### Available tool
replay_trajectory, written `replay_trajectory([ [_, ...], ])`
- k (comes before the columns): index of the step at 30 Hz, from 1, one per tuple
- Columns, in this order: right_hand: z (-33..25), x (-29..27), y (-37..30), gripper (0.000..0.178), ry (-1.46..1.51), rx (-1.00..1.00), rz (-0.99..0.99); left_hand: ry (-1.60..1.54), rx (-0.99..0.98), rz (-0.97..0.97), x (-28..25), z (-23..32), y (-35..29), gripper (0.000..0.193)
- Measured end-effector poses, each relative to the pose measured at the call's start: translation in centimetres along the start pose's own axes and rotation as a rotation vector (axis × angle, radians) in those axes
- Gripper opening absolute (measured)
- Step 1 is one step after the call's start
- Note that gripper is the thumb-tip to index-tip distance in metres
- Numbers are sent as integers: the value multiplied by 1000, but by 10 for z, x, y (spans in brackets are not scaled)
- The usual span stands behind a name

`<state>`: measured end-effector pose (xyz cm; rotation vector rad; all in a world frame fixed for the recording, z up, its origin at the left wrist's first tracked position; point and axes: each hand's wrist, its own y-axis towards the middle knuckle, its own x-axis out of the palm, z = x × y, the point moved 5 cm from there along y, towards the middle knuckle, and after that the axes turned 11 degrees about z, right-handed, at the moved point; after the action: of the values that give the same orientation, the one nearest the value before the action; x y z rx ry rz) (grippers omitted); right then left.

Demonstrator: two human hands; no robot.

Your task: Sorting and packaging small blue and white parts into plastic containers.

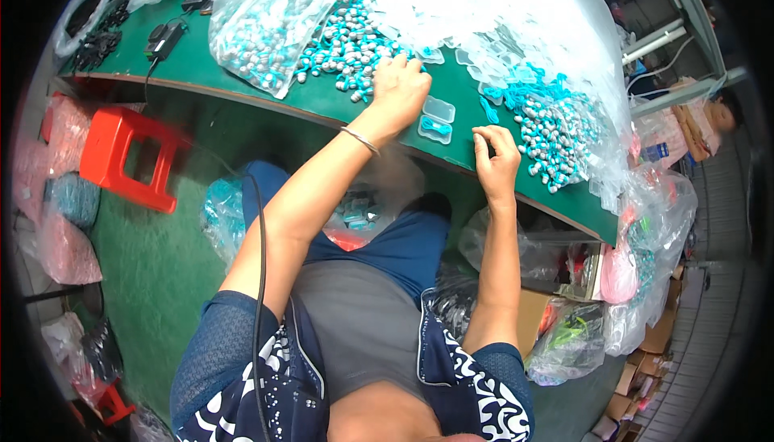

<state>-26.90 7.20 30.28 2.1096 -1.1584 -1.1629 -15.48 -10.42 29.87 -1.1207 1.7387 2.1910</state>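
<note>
My left hand (401,93) reaches over the table, its bent fingertips at the edge of a heap of grey-tipped teal pieces (347,47) that look like corded earplugs. Its fingers are curled together, and whatever they hold is hidden. Just in front of it lies a small clear plastic case (439,109) with its lid laid back and a teal cord bundle (436,125) in one half. My right hand (497,160) hovers by the table's near edge with fingers curled and thumb close to the forefinger; nothing shows in them. Beside it sits a second heap of the same pieces (556,135).
Large clear plastic bags (270,22) cover the back and left of the green table (193,87). Loose clear cases (476,63) lie between the heaps. A black power adapter (164,41) is at the far left. On the floor stands a red stool (133,156); bagged goods (576,341) sit at right.
</note>
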Motion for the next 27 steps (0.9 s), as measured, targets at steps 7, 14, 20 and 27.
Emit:
replay_trajectory([
  [7, 36, -53, 4, 11, -148, 76, 175, -81, 50, 84, -23, -6, -5, 12],
  [14, 60, -69, 0, 19, -847, 53, 42, -198, 216, -126, -42, -13, -22, 15],
  [20, 60, -48, 3, 15, -939, 9, -29, -374, 125, -259, -39, -13, -24, 15],
  [27, 48, -38, 1, 19, -524, -93, 36, -507, 21, -156, -35, -11, -29, 19],
])
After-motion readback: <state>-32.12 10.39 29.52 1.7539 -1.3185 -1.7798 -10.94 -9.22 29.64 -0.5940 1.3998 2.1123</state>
